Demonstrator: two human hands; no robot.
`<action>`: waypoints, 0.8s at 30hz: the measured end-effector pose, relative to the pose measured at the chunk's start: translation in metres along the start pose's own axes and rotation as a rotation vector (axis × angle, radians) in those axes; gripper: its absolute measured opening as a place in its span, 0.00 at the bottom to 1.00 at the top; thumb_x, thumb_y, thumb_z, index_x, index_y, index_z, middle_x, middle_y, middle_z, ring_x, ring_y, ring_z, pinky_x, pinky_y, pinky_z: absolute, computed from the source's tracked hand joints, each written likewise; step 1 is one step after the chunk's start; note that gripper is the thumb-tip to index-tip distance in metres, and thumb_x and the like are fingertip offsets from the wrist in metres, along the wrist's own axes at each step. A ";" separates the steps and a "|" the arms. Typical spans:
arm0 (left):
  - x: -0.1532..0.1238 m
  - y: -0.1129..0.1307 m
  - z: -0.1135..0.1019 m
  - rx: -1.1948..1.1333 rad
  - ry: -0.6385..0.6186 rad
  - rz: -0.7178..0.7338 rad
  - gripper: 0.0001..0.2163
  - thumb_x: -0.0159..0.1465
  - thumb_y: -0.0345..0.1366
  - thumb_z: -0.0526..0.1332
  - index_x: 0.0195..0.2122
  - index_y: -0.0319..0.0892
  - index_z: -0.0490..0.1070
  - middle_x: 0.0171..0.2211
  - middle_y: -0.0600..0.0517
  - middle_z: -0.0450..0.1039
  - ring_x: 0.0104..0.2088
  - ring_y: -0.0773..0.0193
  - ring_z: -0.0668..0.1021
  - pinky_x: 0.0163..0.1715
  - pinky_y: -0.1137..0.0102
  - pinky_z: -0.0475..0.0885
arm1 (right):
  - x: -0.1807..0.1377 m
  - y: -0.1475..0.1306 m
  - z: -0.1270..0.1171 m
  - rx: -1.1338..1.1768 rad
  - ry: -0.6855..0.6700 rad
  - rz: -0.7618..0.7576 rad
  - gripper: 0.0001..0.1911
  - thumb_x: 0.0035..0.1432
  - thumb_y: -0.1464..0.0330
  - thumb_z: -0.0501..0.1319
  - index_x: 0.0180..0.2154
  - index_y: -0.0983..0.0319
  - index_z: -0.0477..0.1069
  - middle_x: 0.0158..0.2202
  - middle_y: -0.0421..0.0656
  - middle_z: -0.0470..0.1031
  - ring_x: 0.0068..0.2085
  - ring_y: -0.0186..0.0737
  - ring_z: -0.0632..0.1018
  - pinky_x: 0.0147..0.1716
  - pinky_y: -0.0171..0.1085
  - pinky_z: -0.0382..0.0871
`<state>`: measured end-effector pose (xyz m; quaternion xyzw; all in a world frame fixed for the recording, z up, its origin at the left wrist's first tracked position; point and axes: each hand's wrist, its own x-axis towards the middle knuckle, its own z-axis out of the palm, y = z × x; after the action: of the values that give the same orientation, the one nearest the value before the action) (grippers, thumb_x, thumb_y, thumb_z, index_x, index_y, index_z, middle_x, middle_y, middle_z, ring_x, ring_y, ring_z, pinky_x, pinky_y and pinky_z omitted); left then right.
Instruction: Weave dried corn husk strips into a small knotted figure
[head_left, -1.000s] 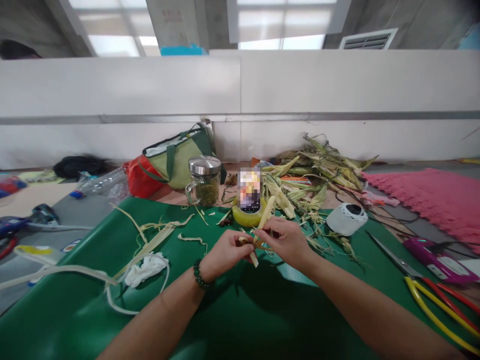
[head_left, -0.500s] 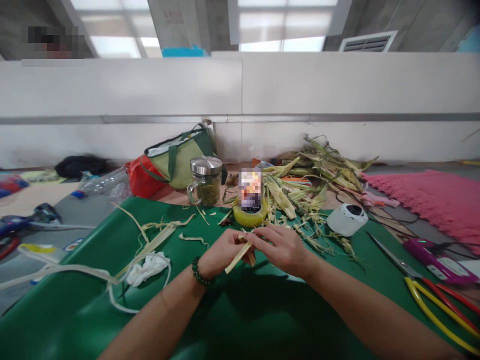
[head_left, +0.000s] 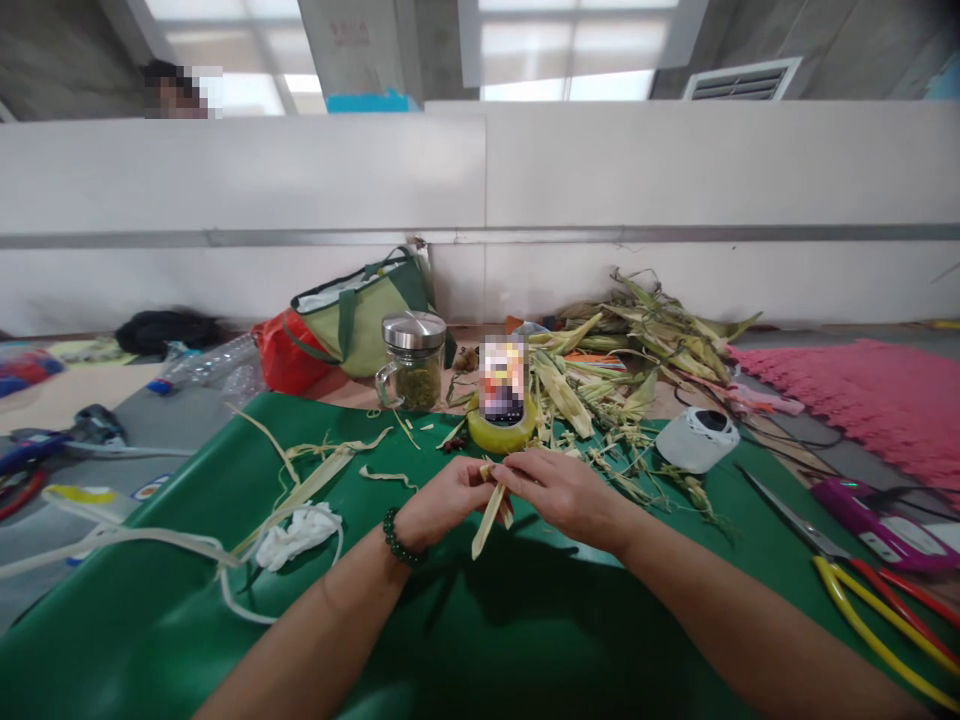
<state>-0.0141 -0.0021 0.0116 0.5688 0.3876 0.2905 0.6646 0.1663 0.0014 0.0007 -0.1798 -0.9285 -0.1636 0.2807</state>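
Note:
My left hand [head_left: 442,500] and my right hand [head_left: 559,490] meet over the green mat [head_left: 225,620], both pinched on a pale corn husk strip [head_left: 487,515]. The strip's free end hangs down toward me between the hands. A dark bead bracelet [head_left: 394,535] circles my left wrist. Just beyond my hands a phone [head_left: 502,378] stands propped in a yellow tape roll [head_left: 501,432]. A heap of corn husks [head_left: 637,350] lies behind and to the right.
A lidded glass jar [head_left: 410,362] and a green bag [head_left: 356,310] stand at the back. Husk strips [head_left: 315,475] and a white glove [head_left: 296,528] lie left. A white tape roll [head_left: 694,438], scissors [head_left: 870,585] and a pink mat [head_left: 862,400] lie right.
The husk strip pointed up past my right hand a second ago. It has since swung down and now hangs toward me. Both hands have stayed in place.

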 end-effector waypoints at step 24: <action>0.002 -0.007 0.000 -0.221 -0.069 0.000 0.14 0.49 0.43 0.68 0.28 0.35 0.76 0.25 0.49 0.76 0.28 0.61 0.77 0.34 0.69 0.72 | -0.003 0.007 0.007 0.533 0.102 0.382 0.14 0.64 0.65 0.55 0.36 0.63 0.77 0.33 0.46 0.75 0.33 0.36 0.77 0.33 0.32 0.71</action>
<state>-0.0136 -0.0018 0.0041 0.5016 0.3299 0.3117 0.7364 0.1681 0.0102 -0.0054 -0.2623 -0.8729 0.1318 0.3897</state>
